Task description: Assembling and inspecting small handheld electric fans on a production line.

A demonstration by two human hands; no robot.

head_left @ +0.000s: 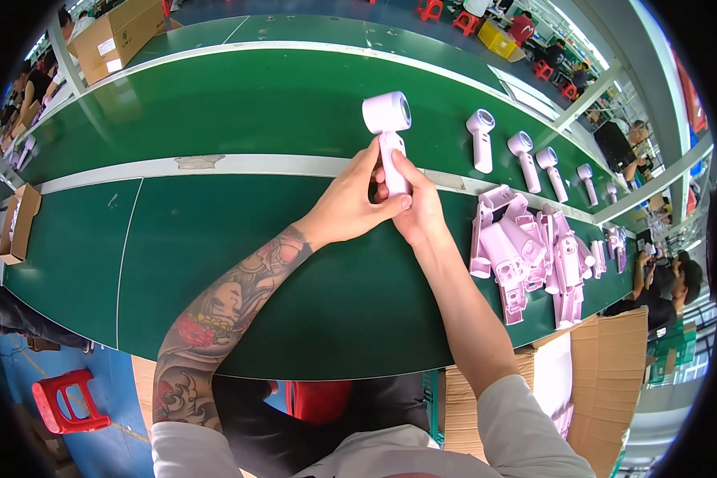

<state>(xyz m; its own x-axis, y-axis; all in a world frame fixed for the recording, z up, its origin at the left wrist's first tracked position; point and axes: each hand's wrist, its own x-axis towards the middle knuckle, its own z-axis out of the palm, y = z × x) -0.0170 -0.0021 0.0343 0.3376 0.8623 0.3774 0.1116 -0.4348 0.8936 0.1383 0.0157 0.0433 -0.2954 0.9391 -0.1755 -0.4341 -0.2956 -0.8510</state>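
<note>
Both of our hands are closed partway around one lilac handheld device, which we hold up in front of us, near the middle of the view, with its drum-shaped head at the top and its round face turned to the right. Our left hand comes from the left side of the handle, its thumb reaching across near the handle's lower end; our right hand grips from the right, its thumb laid along the handle and its fingers curled round it. Below our hands we have a dark green worktop, bordered on its far side by a pale strip, with a second green surface beyond. To our right, on that farther surface, a row of similar lilac devices recedes from us. Nearer, beside our right forearm, lies a jumbled heap of lilac casing parts, some overlapping others. We also have an open cardboard box below the worktop's right side, a small carton at its left end, and a red stool on the blue floor.
</note>
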